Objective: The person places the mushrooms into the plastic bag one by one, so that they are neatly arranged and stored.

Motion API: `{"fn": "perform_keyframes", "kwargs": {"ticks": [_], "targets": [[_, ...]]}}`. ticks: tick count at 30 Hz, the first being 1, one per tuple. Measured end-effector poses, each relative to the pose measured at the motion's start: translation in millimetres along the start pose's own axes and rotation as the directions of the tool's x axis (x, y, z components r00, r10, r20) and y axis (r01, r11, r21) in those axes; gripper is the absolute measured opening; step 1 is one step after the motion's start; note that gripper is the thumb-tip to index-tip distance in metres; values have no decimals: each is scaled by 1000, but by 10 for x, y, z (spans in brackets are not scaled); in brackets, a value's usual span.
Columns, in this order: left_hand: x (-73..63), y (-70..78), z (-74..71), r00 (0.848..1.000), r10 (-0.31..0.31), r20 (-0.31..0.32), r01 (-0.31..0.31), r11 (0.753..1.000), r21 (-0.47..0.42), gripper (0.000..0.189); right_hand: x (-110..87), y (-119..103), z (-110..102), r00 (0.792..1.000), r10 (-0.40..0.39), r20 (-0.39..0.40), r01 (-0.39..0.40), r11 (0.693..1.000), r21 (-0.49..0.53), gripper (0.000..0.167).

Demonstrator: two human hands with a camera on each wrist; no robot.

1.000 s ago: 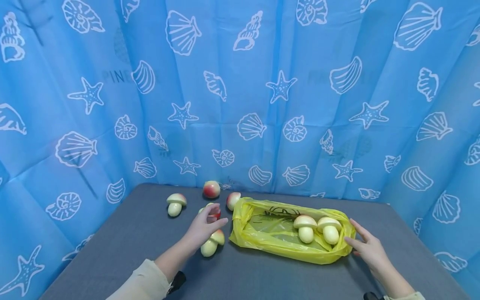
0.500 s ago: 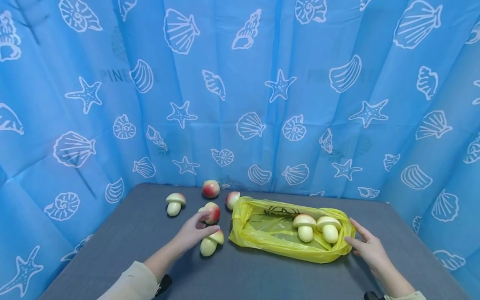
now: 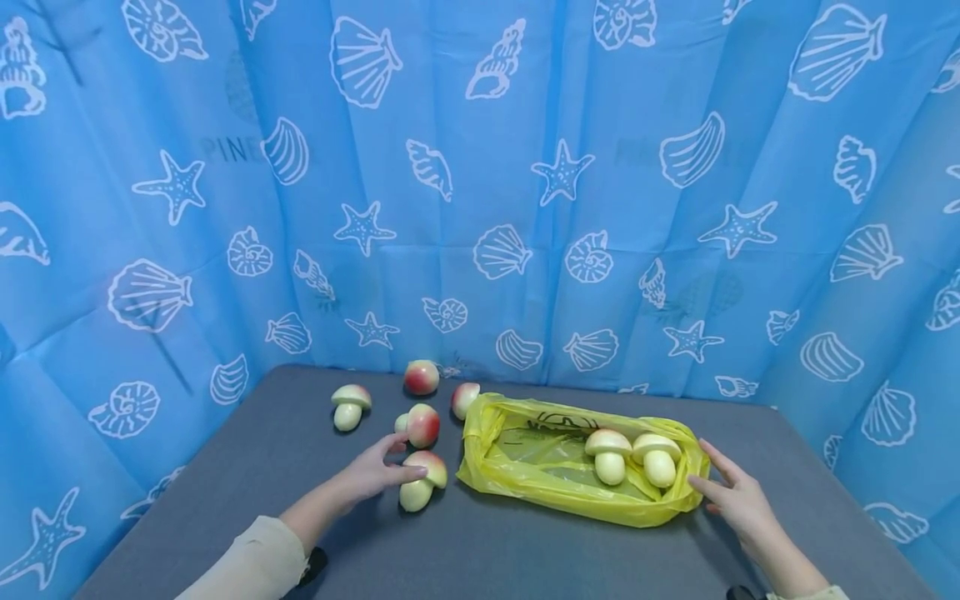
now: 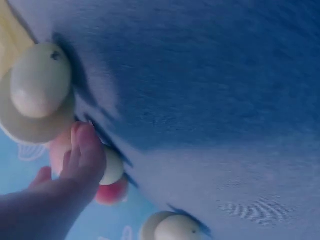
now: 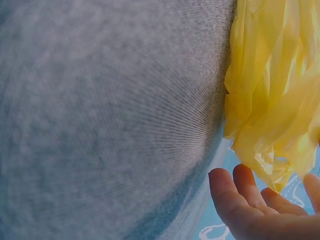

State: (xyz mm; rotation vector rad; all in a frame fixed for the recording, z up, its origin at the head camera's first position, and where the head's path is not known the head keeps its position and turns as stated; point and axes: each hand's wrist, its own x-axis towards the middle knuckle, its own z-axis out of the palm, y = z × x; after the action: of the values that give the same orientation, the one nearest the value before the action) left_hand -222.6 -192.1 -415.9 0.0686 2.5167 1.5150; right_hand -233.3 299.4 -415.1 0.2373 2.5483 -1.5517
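Observation:
My left hand (image 3: pixel 375 471) reaches over the table with thumb and fingers apart around the front toy mushroom (image 3: pixel 415 495), its thumb overlapping the red-tinted cap in the head view. Just behind the fingers lies another toy mushroom (image 3: pixel 424 427), red cap facing right. In the left wrist view, the left hand (image 4: pixel 75 172) shows extended fingers beside pale toy mushrooms. A yellow plastic bag (image 3: pixel 555 504) lies spread with its mouth facing up. Inside it, at the right, are two toy mushrooms (image 3: pixel 610 468). My right hand (image 3: pixel 738 504) rests at the bag's right end, fingers spread (image 5: pixel 250 210).
On the grey table (image 3: pixel 540 562), one toy mushroom (image 3: pixel 347 416) stands at the left. A red-and-cream one (image 3: pixel 422 378) lies near the back, and another (image 3: pixel 465 400) lies against the bag's left back corner. A blue shell-print curtain (image 3: pixel 480 200) surrounds the table's back and sides.
My left hand has moved left and toward me, from over the red-capped mushroom to the front one. The right hand and the yellow bag have stayed in place.

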Motion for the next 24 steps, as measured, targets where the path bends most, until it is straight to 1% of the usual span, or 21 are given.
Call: {"fn": "perform_keyframes", "kwargs": {"ticks": [3,7,10,13,18,20,24], "targets": [[19,-43,-26,999,-27,44,27,1000,-7,80,6,-4,-1,1000,1,-2,-1,1000,-1,81],[49,-94,-42,996,-54,71,56,998,-22,79,4,-5,-7,1000,-2,2,2,1000,-3,80],[76,-114,-59,991,-88,98,92,995,-35,80,-3,0,-13,1000,-5,4,5,1000,-5,80],[111,-125,-90,983,-120,140,128,990,-56,80,-6,1,-22,1000,-9,9,9,1000,-3,80],[162,-140,-118,969,-143,203,156,986,-51,77,9,10,-27,1000,-15,13,15,1000,2,80],[178,-133,-102,966,-150,209,160,987,-30,76,10,14,-25,1000,-12,8,12,1000,-1,80],[202,-107,-67,966,-168,197,172,985,-1,78,10,6,-29,1000,-12,5,12,1000,-2,81]]}}
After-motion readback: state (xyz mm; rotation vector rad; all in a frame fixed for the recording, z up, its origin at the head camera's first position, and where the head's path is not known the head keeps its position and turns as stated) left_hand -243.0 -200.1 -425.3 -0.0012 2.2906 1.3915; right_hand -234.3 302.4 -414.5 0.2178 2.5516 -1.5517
